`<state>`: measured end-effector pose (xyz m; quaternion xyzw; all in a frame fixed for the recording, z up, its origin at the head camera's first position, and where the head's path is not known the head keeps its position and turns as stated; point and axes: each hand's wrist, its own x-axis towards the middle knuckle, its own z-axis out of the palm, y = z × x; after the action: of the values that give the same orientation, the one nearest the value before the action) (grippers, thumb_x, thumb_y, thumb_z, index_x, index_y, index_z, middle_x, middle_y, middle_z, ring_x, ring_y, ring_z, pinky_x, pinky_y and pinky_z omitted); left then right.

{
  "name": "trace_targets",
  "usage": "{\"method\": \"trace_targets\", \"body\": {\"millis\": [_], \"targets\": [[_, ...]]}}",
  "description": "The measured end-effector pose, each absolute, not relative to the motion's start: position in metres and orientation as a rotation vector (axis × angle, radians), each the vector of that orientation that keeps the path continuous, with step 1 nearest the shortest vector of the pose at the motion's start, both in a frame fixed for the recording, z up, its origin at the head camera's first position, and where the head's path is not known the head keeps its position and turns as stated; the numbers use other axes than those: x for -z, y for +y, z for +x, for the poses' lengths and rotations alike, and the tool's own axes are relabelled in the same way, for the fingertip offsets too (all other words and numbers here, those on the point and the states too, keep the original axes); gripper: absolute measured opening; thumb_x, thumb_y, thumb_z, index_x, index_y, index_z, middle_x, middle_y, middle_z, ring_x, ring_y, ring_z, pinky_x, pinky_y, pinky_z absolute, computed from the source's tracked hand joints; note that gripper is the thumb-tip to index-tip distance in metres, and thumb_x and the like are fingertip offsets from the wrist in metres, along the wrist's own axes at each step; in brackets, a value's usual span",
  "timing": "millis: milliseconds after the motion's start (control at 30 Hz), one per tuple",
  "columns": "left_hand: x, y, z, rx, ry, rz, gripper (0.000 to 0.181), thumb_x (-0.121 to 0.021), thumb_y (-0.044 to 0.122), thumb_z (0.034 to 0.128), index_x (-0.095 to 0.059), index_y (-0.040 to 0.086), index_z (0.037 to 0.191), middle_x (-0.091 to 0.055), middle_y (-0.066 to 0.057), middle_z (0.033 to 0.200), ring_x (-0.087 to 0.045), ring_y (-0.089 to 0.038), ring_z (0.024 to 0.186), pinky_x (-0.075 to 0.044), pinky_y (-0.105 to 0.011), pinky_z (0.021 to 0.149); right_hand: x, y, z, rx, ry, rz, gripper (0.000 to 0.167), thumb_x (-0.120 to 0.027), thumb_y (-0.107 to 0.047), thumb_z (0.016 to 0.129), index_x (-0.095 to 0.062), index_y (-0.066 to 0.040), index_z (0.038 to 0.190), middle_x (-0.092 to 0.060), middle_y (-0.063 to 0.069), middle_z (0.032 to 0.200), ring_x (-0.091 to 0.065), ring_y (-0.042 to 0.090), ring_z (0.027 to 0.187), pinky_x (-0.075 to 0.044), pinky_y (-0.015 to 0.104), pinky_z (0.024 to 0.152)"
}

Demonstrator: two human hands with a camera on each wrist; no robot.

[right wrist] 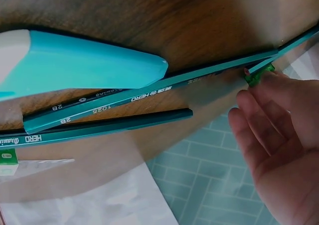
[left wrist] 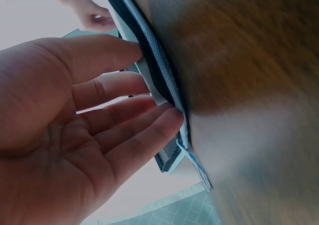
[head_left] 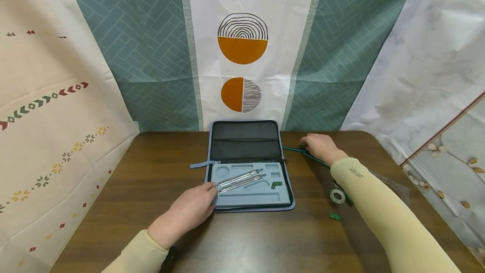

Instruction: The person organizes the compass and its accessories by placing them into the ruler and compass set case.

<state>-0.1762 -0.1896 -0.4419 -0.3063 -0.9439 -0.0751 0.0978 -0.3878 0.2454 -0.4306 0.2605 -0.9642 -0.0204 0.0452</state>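
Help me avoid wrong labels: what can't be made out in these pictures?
Right wrist view: much of the small green piece, covered by the right hand.
Right wrist view: the rear of the blue-and-white object, cut off by the left edge.
Left wrist view: most contents of the case, behind its edge and the left hand.
Head view: the clear ruler's full outline, hidden by the right sleeve.

Brown wooden table (head_left: pixel 129 188) before a teal-and-white patterned hanging (head_left: pixel 151 45), between pale printed cloths (head_left: pixel 45 62).
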Motion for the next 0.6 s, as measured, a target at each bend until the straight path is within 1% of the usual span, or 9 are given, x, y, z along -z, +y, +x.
{"method": "trace_targets", "body": {"millis": [100, 400, 600], "targets": [[0.4424, -0.1896, -0.1764, 0.223, -2.788, -0.904, 0.036, -0.095, 0.006, 0.0855, -0.075, -0.004, 0.113, -0.074, -0.020, 0.122, -0.077, -0.033, 0.105, -0.066, -0.044, 0.086, 0.4314, 0.2450, -0.3887, 0.078, -2.947, 0.788, 0.027, -0.079, 0.001, 0.099, -0.080, -0.008, 0.124, -0.076, 0.016, 0.118, -0.073, 0.040, 0.114, -0.061, 0.057, 0.096], [0.4435, -0.1898, -0.1764, 0.221, -2.779, -0.908, 0.035, -0.094, 0.006, 0.0857, -0.074, -0.004, 0.113, -0.074, -0.020, 0.121, -0.076, -0.032, 0.104, -0.066, -0.044, 0.085, 0.4316, 0.2441, -0.3876, 0.086, -2.954, 0.781, 0.026, -0.077, 0.002, 0.099, -0.079, -0.004, 0.124, -0.077, 0.019, 0.121, -0.073, 0.041, 0.115, -0.061, 0.057, 0.096], [0.4432, -0.1899, -0.1763, 0.212, -2.768, -0.916, 0.036, -0.095, 0.007, 0.0855, -0.075, -0.004, 0.113, -0.074, -0.020, 0.121, -0.076, -0.032, 0.103, -0.066, -0.044, 0.085, 0.4330, 0.2443, -0.3890, 0.086, -2.960, 0.744, 0.024, -0.075, 0.002, 0.099, -0.080, -0.004, 0.122, -0.078, 0.019, 0.121, -0.074, 0.041, 0.114, -0.062, 0.057, 0.095]]}}
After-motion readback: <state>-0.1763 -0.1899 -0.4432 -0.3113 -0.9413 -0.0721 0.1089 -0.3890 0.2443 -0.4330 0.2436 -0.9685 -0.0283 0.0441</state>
